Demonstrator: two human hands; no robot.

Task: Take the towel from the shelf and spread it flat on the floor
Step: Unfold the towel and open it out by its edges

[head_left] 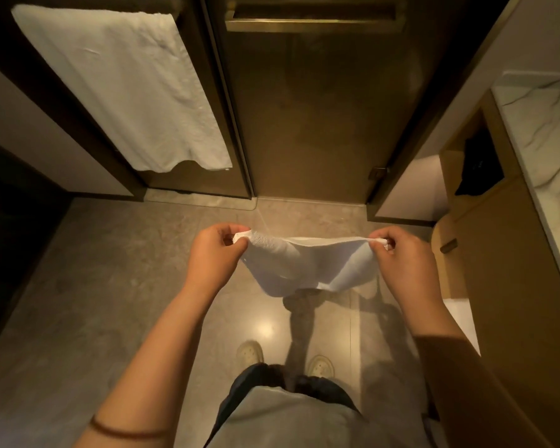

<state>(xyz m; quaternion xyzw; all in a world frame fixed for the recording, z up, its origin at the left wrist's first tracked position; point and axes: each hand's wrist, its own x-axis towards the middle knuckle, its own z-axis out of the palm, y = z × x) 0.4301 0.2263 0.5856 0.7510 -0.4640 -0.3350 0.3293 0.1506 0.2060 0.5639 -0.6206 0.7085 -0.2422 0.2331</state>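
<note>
**Towel held aloft by two corners, not yet on the floor**

The person stands on the tiled floor (pixel 110 286) facing a dark glass door (pixel 304 118), both arms stretched forward and down. The left hand (pixel 212 253) has its fingers and thumb curled tight round one upper corner of the white towel (pixel 304 263). The right hand (pixel 401 257) pinches the opposite corner in the same way. Neither hand is slack; each bunches a small knot of cloth.

The towel hangs between the two hands, clear of the floor, its top edge drawn fairly straight and its body sagging in a loose belly below. Its lower edge shows above the shadow it casts, in front of the person's shoes (pixel 249 352). Holding it by the corners, hands well apart, appears meant to open the cloth to full width so that it can go down without folds.

A second, larger towel (pixel 117 88) hangs over a bar on the panel to the left and plays no part here. To the right stands a wooden cabinet (pixel 498 286) under a marble counter (pixel 543 130), with a dark item in its open shelf.

Judgement: the fetching is done and the spreading has not begun. The free floor ahead looks sufficient. The risk is the sagging middle landing first and creasing, unless the far edge is laid down ahead of the rest.
</note>
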